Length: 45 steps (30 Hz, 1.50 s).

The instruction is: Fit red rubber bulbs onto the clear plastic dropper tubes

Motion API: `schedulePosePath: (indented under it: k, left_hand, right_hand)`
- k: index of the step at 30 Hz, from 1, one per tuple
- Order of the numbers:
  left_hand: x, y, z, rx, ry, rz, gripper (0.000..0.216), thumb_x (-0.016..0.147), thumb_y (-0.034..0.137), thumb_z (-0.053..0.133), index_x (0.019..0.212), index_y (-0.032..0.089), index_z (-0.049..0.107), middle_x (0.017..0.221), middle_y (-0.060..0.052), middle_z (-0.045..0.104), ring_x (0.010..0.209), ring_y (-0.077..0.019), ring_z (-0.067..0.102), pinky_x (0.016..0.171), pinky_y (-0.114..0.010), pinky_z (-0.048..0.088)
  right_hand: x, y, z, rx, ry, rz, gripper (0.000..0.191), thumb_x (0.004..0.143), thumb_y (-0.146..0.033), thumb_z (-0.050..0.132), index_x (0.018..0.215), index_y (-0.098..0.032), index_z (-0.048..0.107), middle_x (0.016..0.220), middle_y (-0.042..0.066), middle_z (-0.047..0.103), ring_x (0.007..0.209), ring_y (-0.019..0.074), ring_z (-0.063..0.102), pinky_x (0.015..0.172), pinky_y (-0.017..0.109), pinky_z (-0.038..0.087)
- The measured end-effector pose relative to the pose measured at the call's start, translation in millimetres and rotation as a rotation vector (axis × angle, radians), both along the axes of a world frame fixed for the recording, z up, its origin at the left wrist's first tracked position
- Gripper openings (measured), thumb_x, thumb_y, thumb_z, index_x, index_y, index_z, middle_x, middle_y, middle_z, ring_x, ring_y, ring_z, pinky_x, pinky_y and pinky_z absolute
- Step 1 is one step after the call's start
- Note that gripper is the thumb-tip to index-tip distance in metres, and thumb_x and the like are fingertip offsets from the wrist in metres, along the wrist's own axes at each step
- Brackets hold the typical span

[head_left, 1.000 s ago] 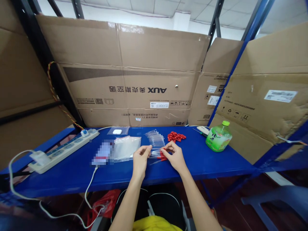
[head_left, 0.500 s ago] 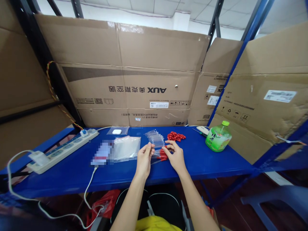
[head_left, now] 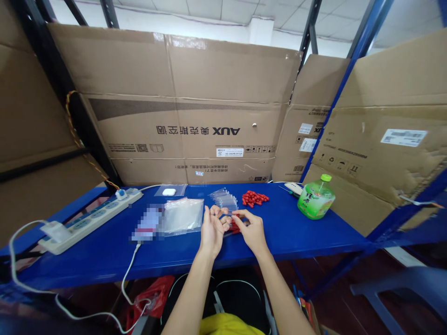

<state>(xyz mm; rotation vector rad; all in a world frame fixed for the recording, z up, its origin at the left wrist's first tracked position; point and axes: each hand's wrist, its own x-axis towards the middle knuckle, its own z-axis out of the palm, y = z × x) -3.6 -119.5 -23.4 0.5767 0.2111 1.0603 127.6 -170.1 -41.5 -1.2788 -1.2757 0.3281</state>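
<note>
The left hand point(head_left: 211, 231) curls round a thin clear tube point(head_left: 228, 217), and the right hand point(head_left: 253, 231) pinches its end; what sits in that pinch is too small to tell. Just under the hands, red-capped tubes point(head_left: 236, 228) lie loose on the bench point(head_left: 289, 237); a slipped pinch could knock them off the edge below the wrists. Beyond the fingertips, the empty tubes point(head_left: 225, 200) and red caps point(head_left: 254, 198) could roll if nudged.

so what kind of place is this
Likely a warehouse or storeroom packing station: big cardboard cartons line blue steel racking, with small clear bags and red pieces on the blue bench.
</note>
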Motion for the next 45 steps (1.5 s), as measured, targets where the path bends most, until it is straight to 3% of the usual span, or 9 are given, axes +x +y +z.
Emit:
schedulePosePath:
  k: [3,6,10,13,20,27,33,45]
  left_hand:
    - [0,2,0.9,-0.051,-0.122,0.013,0.044,0.085,0.047,0.069,0.076,0.021,0.036,0.071,0.003,0.042,0.054,-0.0085,0.039,0.048,-0.019,0.032]
    - [-1,4,1.2,-0.070,-0.179,0.013,0.042,0.087,0.044,0.066,0.075,0.021,0.033,0.071,0.003,0.036,0.051,-0.0081,0.032,0.046,-0.020,0.028]
    - [-1,3,1.5,-0.088,-0.200,-0.027,0.039,0.087,0.040,0.063,0.072,0.021,0.032,0.069,0.003,0.032,0.051,-0.0083,0.030,0.046,-0.021,0.027]
    - [0,2,2.4,-0.091,-0.193,-0.026,0.038,0.088,0.038,0.062,0.072,0.020,0.032,0.068,0.003,0.030,0.050,-0.0084,0.028,0.046,-0.021,0.028]
    - [0,0,5.4,-0.080,-0.241,-0.055,0.038,0.089,0.037,0.061,0.071,0.020,0.033,0.068,0.003,0.031,0.052,-0.0088,0.028,0.048,-0.021,0.030]
    - [2,-1,7.0,-0.066,-0.146,-0.038,0.048,0.090,0.056,0.060,0.072,0.021,0.032,0.067,0.004,0.029,0.050,-0.0087,0.026,0.046,-0.022,0.028]
    - [6,-1,5.4,0.005,-0.084,0.014,0.045,0.088,0.041,0.068,0.072,0.020,0.030,0.066,0.005,0.030,0.051,-0.0078,0.026,0.047,-0.020,0.025]
    - [8,1,3.9,0.038,-0.012,0.030,0.049,0.084,0.041,0.069,0.070,0.020,0.027,0.062,0.007,0.024,0.049,-0.0068,0.024,0.045,-0.020,0.019]
  right_hand:
    - [-1,-2,-3.0,-0.012,0.150,-0.015,0.032,0.083,-0.045,0.073,0.105,-0.023,0.065,0.080,0.002,0.073,0.059,0.0182,0.069,0.041,0.023,0.048]
    - [-2,-3,-5.1,-0.019,0.244,0.024,0.034,0.078,-0.048,0.077,0.096,-0.023,0.061,0.078,0.003,0.073,0.057,0.0193,0.070,0.036,0.023,0.047]
    - [-2,-2,-6.3,0.008,0.189,0.041,0.029,0.080,-0.042,0.076,0.099,-0.022,0.066,0.088,0.007,0.075,0.076,0.0222,0.074,0.058,0.028,0.060]
    - [-2,-1,-7.9,0.027,0.151,0.033,0.026,0.083,-0.040,0.073,0.100,-0.021,0.070,0.092,0.008,0.077,0.086,0.0240,0.075,0.075,0.032,0.062]
    - [0,-1,-11.7,0.010,0.170,0.045,0.024,0.082,-0.041,0.074,0.093,-0.020,0.075,0.082,0.005,0.076,0.065,0.0198,0.070,0.061,0.031,0.061]
    - [-3,-2,-9.2,0.007,0.253,0.069,0.027,0.079,-0.045,0.077,0.090,-0.020,0.076,0.076,0.004,0.074,0.059,0.0196,0.069,0.054,0.031,0.061]
    - [-3,-4,-9.2,0.026,0.256,0.057,0.026,0.080,-0.044,0.076,0.090,-0.020,0.076,0.072,0.003,0.072,0.060,0.0198,0.069,0.054,0.032,0.060]
    - [-5,-7,-5.2,0.041,0.216,0.059,0.020,0.082,-0.039,0.075,0.091,-0.022,0.077,0.073,0.003,0.073,0.060,0.0195,0.069,0.055,0.031,0.060]
